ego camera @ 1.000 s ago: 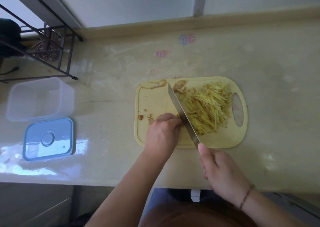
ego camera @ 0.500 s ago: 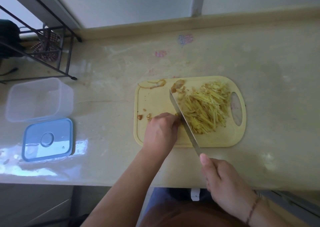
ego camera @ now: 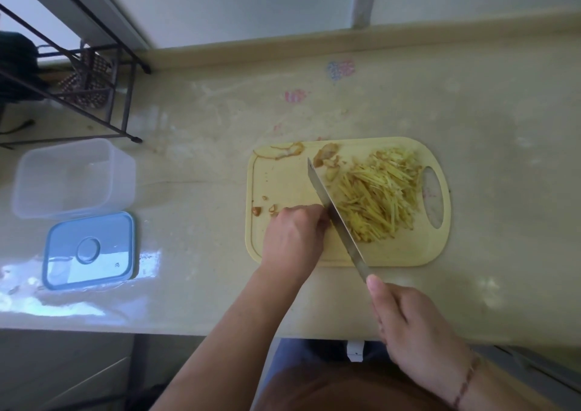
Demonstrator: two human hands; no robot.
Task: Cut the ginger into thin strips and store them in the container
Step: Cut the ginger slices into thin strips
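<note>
— Ginger strips (ego camera: pixel 379 195) heaped on right half of yellow cutting board (ego camera: pixel 283 178), beside its handle hole. Peel scraps (ego camera: pixel 287 151) along far edge, small bits (ego camera: pixel 257 211) near left edge.

— Hands?

— Left hand (ego camera: pixel 294 237) knuckles-up on board, fingers (ego camera: pixel 319 219) curled down against knife blade; whatever sits under them hidden, cannot tell. Right hand (ego camera: pixel 408 325) wrapped round knife handle, forefinger stretched along spine.

— Knife?

— Knife (ego camera: pixel 334 214) slanting across board, tip toward far edge, edge down just left of strip pile.

— Container?

— Clear container (ego camera: pixel 74 178) well apart, far left on surface (ego camera: pixel 490 121), open. Blue lid (ego camera: pixel 89 250) lying flat just in front of it. Black wire rack (ego camera: pixel 94 74) behind, in far left corner.
</note>
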